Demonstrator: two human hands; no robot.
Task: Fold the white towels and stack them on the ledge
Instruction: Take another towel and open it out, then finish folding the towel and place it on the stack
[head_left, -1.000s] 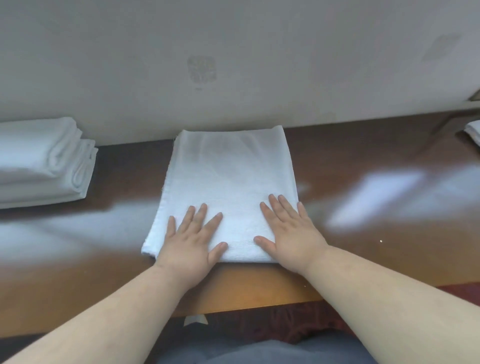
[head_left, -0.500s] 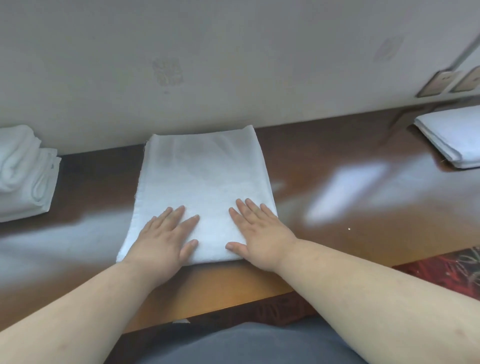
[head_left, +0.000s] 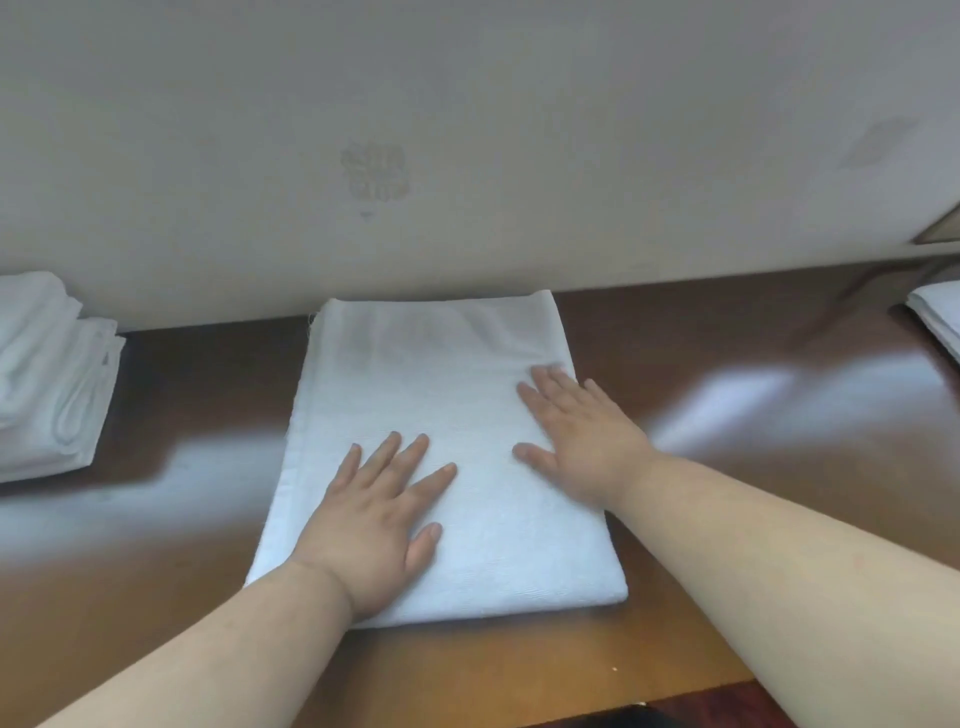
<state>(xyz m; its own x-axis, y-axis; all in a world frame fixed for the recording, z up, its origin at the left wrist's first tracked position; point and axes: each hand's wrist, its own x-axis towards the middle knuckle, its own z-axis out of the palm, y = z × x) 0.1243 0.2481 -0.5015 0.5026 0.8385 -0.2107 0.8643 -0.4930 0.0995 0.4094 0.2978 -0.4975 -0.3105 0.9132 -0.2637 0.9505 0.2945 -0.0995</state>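
Both the left hand (head_left: 371, 525) and right hand (head_left: 582, 431) press flat, fingers spread and straight, smoothing the half-folded white cotton towel (head_left: 441, 415) on the glossy brown wooden ledge (head_left: 727, 415). The next move is probably another fold, which needs an edge pinched, then stacking.

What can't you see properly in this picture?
- Head view: the stack of folded towels runs off the left edge, so its count is unclear.
- Head view: the towel at far right is mostly cut off.
- The right hand is motion-blurred at the fingertips.
- Both hands hide parts of the middle towel.
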